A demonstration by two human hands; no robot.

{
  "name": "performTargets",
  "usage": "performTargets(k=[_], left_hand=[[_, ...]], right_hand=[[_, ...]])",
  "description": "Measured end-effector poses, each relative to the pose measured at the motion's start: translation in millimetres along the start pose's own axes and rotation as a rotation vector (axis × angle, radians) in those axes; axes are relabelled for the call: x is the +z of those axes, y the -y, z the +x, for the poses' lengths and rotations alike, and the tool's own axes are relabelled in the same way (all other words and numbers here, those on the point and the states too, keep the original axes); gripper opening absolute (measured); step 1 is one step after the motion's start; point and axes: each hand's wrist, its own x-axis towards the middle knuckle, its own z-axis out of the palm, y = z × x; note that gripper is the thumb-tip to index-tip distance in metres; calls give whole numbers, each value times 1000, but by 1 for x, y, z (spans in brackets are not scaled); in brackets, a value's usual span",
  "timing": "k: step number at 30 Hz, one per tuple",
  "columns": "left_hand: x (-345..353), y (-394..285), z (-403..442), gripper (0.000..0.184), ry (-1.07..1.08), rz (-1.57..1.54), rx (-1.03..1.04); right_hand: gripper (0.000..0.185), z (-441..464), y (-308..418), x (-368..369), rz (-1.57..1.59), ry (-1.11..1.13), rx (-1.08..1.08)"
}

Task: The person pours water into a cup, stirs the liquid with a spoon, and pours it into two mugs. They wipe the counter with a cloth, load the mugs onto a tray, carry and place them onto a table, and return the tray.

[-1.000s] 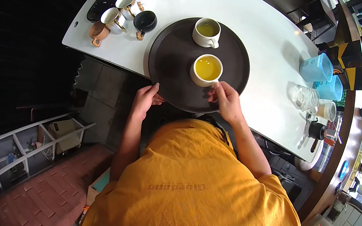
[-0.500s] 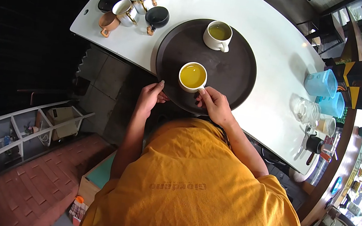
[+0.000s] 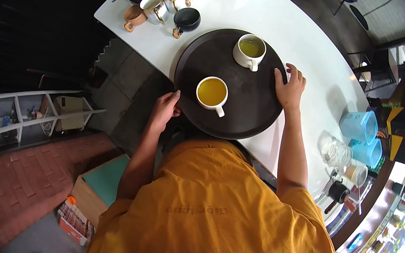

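A round dark brown tray [image 3: 239, 103] rests on the white counter, its near edge overhanging. On it stand two white cups with yellowish-green liquid: the near cup [image 3: 212, 93], handle toward me, and the far cup [image 3: 249, 52]. My left hand [image 3: 165, 109] pinches the tray's left rim, thumb on top and fingers partly hidden below. At the right rim is my right hand [image 3: 290, 87], fingers apart, the thumb at the tray's edge; it holds no cup.
At the back left stand a brown cup [image 3: 134, 16], a black cup [image 3: 187, 19] and several white mugs [image 3: 153, 7]. Blue containers [image 3: 358, 125], a clear glass jar [image 3: 335, 150] and a small black pot [image 3: 338, 191] line the right side. A white shelf frame [image 3: 23, 126] is at lower left.
My right hand has let go of the near cup's handle and moved right and away from me to the tray's right rim. My left hand stays at the left rim.
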Motion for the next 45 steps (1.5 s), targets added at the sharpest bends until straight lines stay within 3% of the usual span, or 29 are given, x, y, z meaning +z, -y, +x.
performTargets(k=[2, 5, 6, 7, 9, 10, 13, 21, 24, 26, 28, 32, 34, 37, 38, 41, 45], left_hand=[[8, 0, -5, 32, -25, -37, 8], [36, -7, -28, 36, -187, -151, 24], [39, 6, -26, 41, -175, -151, 44], [38, 14, -24, 57, -86, -125, -30], [60, 26, -27, 79, -253, -178, -128], [69, 37, -21, 81, -319, 12, 15], [81, 31, -21, 76, -435, 85, 109], [76, 19, -52, 68, -435, 44, 156], [66, 18, -62, 61, -425, 12, 153], [57, 32, -57, 48, -630, 99, 237], [38, 0, -78, 42, -548, 22, 272], [-18, -26, -99, 30, -489, -39, 352], [-52, -24, -104, 29, -531, -14, 413], [-117, -26, -117, 29, -470, -36, 391], [-137, -23, -119, 31, -548, -25, 344], [-207, -29, -136, 33, -446, -101, 446], [-299, -20, -149, 36, -460, -86, 428]], right_hand=[[44, 9, -9, 8, -205, 268, 145], [48, 21, -17, 14, -154, 418, 104], [43, 22, -21, 19, -140, 394, 83], [43, 23, -23, 22, -128, 410, 68], [39, 25, -24, 23, -102, 381, 102], [34, 24, -26, 27, -84, 344, 102], [30, 22, -36, 34, -26, 304, 66], [25, 18, -20, 9, 93, 302, -11], [28, 15, -1, -12, 154, 328, 136], [29, 12, 11, -20, 223, 338, 236], [32, 13, 41, -33, 354, 414, 468], [30, 0, 87, -31, 487, 396, 415], [25, -6, 125, -30, 696, 395, 505], [24, -14, 183, -31, 739, 490, 601], [24, -18, 200, -25, 745, 484, 591], [26, -33, 261, -7, 789, 441, 619], [43, -48, 366, 16, 766, 509, 634]])
